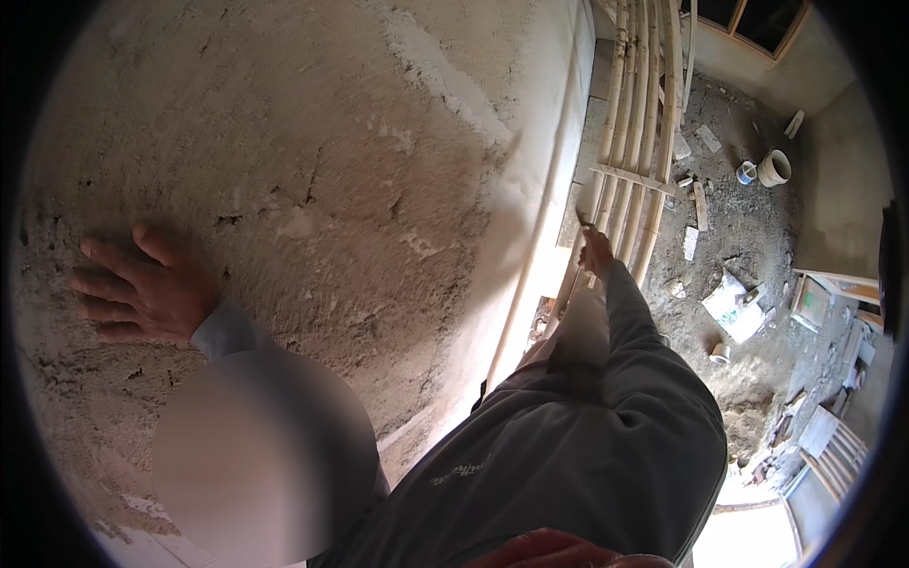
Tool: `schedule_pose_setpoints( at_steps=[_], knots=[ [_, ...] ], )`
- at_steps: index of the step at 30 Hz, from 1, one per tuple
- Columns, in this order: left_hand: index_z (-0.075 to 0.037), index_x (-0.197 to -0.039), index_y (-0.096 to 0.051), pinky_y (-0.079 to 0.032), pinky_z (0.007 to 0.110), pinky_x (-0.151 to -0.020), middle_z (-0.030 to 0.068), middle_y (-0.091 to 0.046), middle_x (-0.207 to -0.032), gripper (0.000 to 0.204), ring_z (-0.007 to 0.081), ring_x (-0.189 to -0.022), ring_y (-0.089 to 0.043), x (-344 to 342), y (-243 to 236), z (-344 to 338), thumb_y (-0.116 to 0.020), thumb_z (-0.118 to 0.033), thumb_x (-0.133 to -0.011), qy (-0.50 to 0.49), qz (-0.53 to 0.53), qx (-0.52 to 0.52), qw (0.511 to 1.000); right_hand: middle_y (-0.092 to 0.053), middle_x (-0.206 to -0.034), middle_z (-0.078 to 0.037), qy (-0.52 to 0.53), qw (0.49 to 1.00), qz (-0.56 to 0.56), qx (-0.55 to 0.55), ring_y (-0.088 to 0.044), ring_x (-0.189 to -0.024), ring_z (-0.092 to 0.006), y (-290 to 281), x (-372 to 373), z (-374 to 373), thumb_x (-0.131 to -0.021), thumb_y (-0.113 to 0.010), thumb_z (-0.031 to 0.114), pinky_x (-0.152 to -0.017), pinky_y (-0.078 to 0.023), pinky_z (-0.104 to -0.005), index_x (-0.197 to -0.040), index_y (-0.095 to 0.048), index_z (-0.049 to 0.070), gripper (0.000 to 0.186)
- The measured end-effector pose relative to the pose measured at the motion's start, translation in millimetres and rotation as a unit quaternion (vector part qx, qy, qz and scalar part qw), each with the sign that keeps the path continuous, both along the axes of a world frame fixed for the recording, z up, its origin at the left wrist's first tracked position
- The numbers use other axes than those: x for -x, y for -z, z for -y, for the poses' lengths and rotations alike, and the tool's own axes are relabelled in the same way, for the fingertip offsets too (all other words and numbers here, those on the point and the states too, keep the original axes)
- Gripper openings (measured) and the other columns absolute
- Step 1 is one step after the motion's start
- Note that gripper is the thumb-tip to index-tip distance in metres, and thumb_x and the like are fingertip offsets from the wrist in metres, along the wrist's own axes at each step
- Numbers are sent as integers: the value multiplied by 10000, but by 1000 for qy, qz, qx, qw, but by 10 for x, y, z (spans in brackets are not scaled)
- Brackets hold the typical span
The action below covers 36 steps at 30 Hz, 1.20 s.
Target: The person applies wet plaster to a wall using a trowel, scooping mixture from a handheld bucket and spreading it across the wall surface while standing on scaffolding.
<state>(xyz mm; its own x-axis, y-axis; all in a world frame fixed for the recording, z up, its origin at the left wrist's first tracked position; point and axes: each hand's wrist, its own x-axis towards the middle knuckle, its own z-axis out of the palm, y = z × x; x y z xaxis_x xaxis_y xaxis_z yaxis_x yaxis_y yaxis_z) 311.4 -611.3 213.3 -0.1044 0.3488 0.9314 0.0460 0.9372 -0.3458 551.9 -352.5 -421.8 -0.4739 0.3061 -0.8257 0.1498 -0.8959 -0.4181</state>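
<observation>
My left hand (142, 289) lies against the rough, unevenly plastered wall (360, 208), its fingers spread and nothing in it. Down to the right, at the end of my outstretched arm, my right hand (595, 253) is closed beside the long wooden poles (620, 142). A small pale bit shows at its fingertips, too small to name. Across the poles runs a short wooden crosspiece (634, 178), just beyond that hand. A round blurred patch hides part of my left arm.
Far below on the right is a dirt floor (739, 227) strewn with debris. A pale bucket (775, 168) stands by a smaller blue-and-white bucket (746, 172). A crumpled white sheet (734, 308) and a small cup-like container (720, 353) lie nearer. Wooden window frames (803, 24) show at the top right.
</observation>
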Motion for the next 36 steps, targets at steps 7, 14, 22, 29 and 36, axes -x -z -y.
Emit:
schedule_pose_setpoints(
  at_steps=[7, 14, 22, 29, 36],
  knots=[
    [-270, -1547, -301, -108, 598, -1191, 129, -223, -1617, 725, 387, -1492, -170, 28, -80, -94, -269, -698, -963, 8, -23, -1, 1000, -558, -802, -97, -237, 862, 284, -347, -591, -750, -229, 1501, -1811, -194, -923, -538, 209, -583, -481, -400, -998, -572, 128, 115],
    [-286, -1546, -302, -153, 555, -1200, 111, -198, -1628, 648, 340, -1495, -190, 91, -113, -137, -245, -636, -1003, -30, -35, -5, 999, -397, -481, -58, -25, 975, 205, -83, -383, -342, -202, 1738, -2824, 457, -931, -528, 444, -321, -266, -402, -796, -485, 122, 351],
    [-294, -1519, -363, -201, 479, -1209, 6, -284, -1607, 535, 239, -1484, -251, -22, -73, -78, -291, -529, -1044, -32, -75, 4, 997, -548, -620, -111, -478, 839, 132, -222, -510, -443, -231, 840, -2802, 511, -971, -553, 281, -368, -392, -418, -1082, -611, 77, 239],
    [-228, -1452, -478, -198, 542, -1200, 107, -405, -1537, 469, 321, -1448, -325, -212, 111, 489, -455, -422, -1025, 188, -115, 14, 975, -564, -638, -117, -300, 915, 220, -158, -516, -448, -231, 756, -2522, 480, -949, -570, 242, -379, -400, -417, -1115, -607, 90, 228],
    [-246, -1493, -398, -151, 572, -1207, 134, -281, -1594, 555, 356, -1483, -225, -623, 413, 1192, -552, -390, -979, -80, -44, -6, 996, -580, -657, -123, -326, 890, 174, -268, -522, -454, -231, 418, -1839, -46, -927, -587, 203, -391, -408, -416, -1148, -604, 103, 243]
  ],
)
